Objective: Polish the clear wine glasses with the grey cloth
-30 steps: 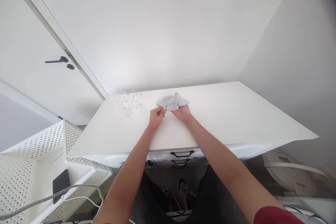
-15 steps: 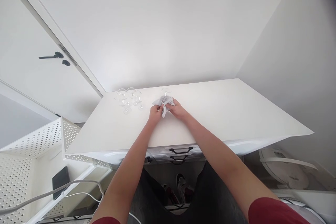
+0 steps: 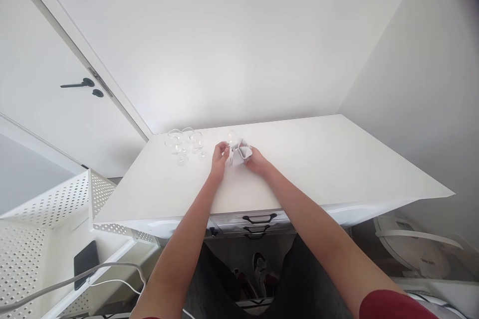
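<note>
A clear stemmed glass (image 3: 232, 137) is held tilted over the white cabinet top (image 3: 307, 159), faint against the pale surface. My left hand (image 3: 219, 160) is closed, its thumb and fingers pinching at the edge of this glass; the exact contact is hard to make out. A light grey cloth (image 3: 241, 153) is bunched around the glass's lower part and hides it. My right hand (image 3: 258, 160) grips the cloth from the right, with some fingers hidden behind its folds. To the left of my hands, several clear stemmed glasses (image 3: 182, 145) stand upright in a cluster.
Drawers with black handles (image 3: 259, 219) face me below the top. A white perforated shelf (image 3: 71, 192) at the left carries a dark tablet-like device (image 3: 86, 263) and cables. A door with a black handle (image 3: 78, 83) is at the left; a round white appliance (image 3: 411, 249) sits low at the right.
My left hand has come off the cloth and moved slightly up and left. The glass has tilted, and the cloth has bunched toward my right hand. The view has shifted slightly.
</note>
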The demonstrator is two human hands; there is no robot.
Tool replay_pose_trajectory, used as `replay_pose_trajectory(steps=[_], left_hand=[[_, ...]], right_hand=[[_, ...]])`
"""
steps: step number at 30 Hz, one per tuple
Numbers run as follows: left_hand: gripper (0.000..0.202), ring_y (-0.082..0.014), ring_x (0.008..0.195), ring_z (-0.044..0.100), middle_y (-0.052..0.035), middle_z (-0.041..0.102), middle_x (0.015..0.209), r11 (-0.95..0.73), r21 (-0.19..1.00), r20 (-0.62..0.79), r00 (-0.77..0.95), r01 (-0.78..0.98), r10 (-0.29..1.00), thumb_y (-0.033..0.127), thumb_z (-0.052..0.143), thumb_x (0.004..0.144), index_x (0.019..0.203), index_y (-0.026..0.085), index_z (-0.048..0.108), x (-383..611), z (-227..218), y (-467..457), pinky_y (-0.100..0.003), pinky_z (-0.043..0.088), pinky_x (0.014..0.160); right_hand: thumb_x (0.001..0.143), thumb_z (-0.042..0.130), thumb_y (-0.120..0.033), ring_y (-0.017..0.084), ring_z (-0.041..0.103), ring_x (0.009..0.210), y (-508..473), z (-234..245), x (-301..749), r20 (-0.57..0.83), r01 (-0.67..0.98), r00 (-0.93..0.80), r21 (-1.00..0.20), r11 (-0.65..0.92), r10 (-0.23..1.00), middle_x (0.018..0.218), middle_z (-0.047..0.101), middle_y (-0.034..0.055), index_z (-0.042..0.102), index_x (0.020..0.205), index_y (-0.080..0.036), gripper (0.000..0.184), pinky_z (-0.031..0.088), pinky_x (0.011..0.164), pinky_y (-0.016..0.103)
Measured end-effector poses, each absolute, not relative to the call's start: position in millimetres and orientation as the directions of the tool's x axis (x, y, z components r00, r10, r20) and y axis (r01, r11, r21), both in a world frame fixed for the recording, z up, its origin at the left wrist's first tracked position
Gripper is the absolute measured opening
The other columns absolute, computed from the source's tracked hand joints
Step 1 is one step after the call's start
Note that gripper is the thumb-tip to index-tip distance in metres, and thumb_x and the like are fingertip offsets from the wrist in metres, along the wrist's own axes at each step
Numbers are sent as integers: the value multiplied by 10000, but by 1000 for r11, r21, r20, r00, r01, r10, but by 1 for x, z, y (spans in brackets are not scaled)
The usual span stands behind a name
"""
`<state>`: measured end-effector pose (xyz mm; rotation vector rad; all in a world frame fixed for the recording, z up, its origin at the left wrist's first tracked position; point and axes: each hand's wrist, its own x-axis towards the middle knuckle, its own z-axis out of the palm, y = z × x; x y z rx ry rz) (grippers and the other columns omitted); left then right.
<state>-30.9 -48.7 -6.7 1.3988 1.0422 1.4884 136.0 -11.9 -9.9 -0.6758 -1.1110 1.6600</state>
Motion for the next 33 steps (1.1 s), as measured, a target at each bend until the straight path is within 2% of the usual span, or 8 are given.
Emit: replay_pose_trajectory(steps=[4, 8, 10, 16, 22, 28, 30, 33], left_hand=[[564, -297, 1229, 649, -168, 648, 1389, -253, 933, 282, 83, -257, 956, 647, 641, 909, 1275, 221, 591, -29, -2, -49, -439, 532, 973], [520, -281, 1232, 660, -160, 681, 1350, -298, 925, 297, -41, -234, 954, 588, 737, 865, 1205, 215, 615, -29, 0, -48, -435, 524, 1018], [517, -278, 1229, 664, -159, 690, 1337, -290, 936, 277, -92, -198, 956, 570, 755, 856, 1202, 213, 615, -31, 0, -48, -424, 528, 1012], [598, -308, 1162, 687, -171, 710, 1295, -213, 932, 254, 110, -293, 961, 662, 660, 884, 1244, 186, 621, -32, 1, -47, -426, 539, 920], [540, -297, 1193, 671, -136, 725, 1291, -212, 918, 202, -63, -334, 977, 551, 819, 797, 1191, 227, 641, -31, -2, -47, -458, 481, 1036], [586, -330, 1152, 679, -159, 731, 1265, -152, 903, 228, 147, -401, 963, 630, 743, 832, 1220, 197, 665, -34, 4, -51, -454, 496, 942], [629, -333, 1157, 678, -162, 719, 1287, -151, 894, 252, 196, -422, 947, 634, 764, 810, 1253, 203, 653, -34, 5, -50, -451, 499, 936], [617, -323, 1194, 666, -156, 736, 1229, -216, 906, 245, 35, -365, 969, 577, 849, 746, 1196, 201, 656, -33, 0, -47, -450, 488, 988]], right_hand=[[745, 828, -511, 200, 632, 749, -21, -5, 137, 43, -330, -540, -930, -164, 841, 808, 699, 43, 696, 902, -184, 386, 500, 714, 338], [728, 844, -499, 191, 594, 799, -25, -3, 133, 254, -143, -367, -966, 216, 895, 857, 693, 12, 706, 950, -209, 391, 466, 756, 327], [717, 847, -491, 192, 580, 804, -25, -4, 130, 302, -71, -311, -953, 294, 901, 858, 688, 5, 708, 950, -220, 383, 455, 756, 325], [745, 798, -527, 202, 604, 746, -24, -4, 136, 70, -268, -541, -959, -93, 838, 816, 681, 51, 691, 890, -186, 385, 466, 688, 332], [722, 837, -514, 194, 569, 808, -25, -3, 130, 284, -51, -280, -958, 281, 917, 843, 667, 11, 692, 884, -210, 374, 442, 756, 319], [748, 794, -552, 205, 601, 769, -26, -1, 137, 20, -270, -569, -949, -164, 822, 869, 700, 67, 715, 917, -192, 405, 460, 711, 324], [758, 771, -573, 204, 603, 774, -25, -2, 140, 26, -273, -575, -948, -162, 818, 895, 709, 68, 716, 949, -203, 420, 466, 709, 321], [744, 785, -557, 211, 604, 797, -23, -6, 137, 134, -137, -444, -987, 80, 886, 877, 706, 48, 709, 929, -213, 399, 472, 739, 327]])
